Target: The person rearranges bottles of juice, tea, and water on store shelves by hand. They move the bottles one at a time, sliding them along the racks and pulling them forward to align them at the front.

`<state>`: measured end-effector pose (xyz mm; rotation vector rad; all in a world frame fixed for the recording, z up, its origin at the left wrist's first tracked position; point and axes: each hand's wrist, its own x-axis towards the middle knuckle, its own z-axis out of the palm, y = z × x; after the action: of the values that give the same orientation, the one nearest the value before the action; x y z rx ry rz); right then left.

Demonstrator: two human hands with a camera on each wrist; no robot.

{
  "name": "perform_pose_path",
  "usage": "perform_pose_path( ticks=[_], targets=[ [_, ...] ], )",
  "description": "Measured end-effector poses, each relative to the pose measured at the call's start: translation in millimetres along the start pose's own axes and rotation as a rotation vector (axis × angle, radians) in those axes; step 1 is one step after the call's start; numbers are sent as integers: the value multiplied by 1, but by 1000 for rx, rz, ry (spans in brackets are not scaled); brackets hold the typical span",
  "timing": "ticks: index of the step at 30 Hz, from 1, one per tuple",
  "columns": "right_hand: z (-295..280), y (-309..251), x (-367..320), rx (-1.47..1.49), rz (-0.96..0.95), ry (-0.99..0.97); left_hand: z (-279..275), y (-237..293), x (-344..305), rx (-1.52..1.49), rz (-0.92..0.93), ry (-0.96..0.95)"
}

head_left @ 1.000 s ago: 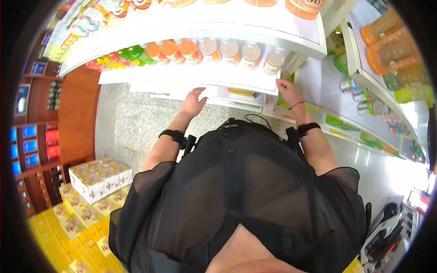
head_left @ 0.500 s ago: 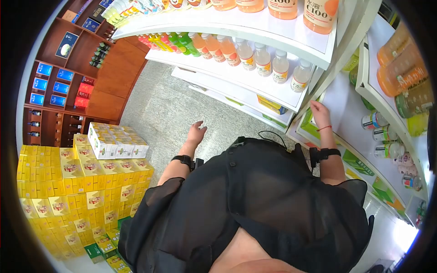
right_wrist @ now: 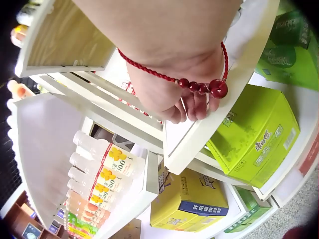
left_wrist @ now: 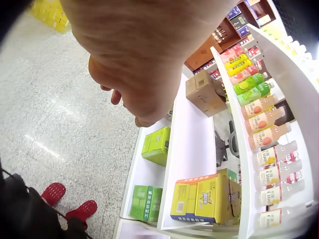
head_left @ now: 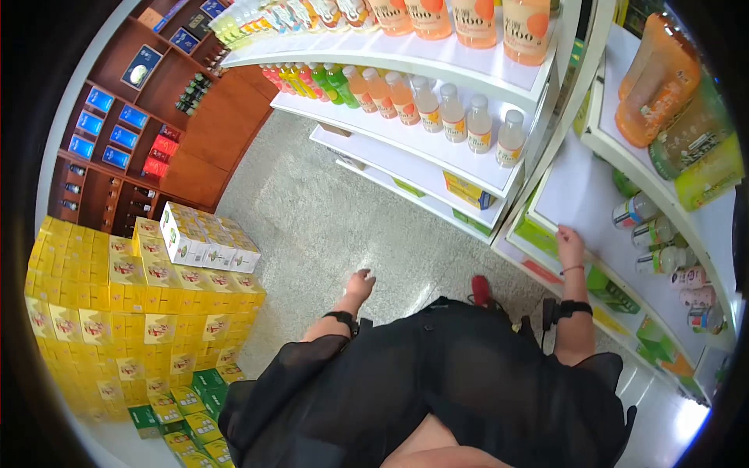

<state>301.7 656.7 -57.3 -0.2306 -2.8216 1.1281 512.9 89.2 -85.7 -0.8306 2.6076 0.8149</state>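
Note:
My left hand (head_left: pixel 360 286) hangs over the floor, holding nothing, its fingers loosely bent; in the left wrist view it overlaps the lower shelves. To the right, my right hand (head_left: pixel 570 245) is at the front edge of a white shelf (head_left: pixel 566 191), with loosely curled fingers (right_wrist: pixel 198 105) over the shelf's corner in the right wrist view. Nothing shows in its grasp. A red beaded bracelet (right_wrist: pixel 218 88) circles that wrist. Just below this shelf edge sits a lime green carton (right_wrist: pixel 259 132). Clear-topped drink bottles (head_left: pixel 511 139) line the neighbouring shelf, upright in a row with orange and green ones.
Stacked yellow boxes (head_left: pixel 156 312) stand at the left, topped by a white pack (head_left: pixel 187 242). Larger orange bottles (head_left: pixel 526 35) fill the upper shelf. A yellow carton (left_wrist: pixel 209 199) lies on a lower shelf. A red shoe (head_left: pixel 480 290) shows on the grey floor (head_left: pixel 312 210).
The head view has swung, showing more floor and yellow boxes. Both hands now appear farther from the bottle shelf; the right has gone from its corner to the right-hand shelf's edge.

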Motion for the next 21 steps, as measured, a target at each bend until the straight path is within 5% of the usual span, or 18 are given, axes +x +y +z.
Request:
perform_pose_path(
  ticks=[9, 18, 21],
  targets=[
    [-45, 41, 18, 55, -32, -248, 6, 56, -68, -68, -65, 252],
    [-133, 99, 25, 90, -193, -439, 126, 163, -153, -211, -169, 228],
    [-153, 125, 20, 100, -223, -501, 155, 189, -176, -203, -69, 256]
  ],
)
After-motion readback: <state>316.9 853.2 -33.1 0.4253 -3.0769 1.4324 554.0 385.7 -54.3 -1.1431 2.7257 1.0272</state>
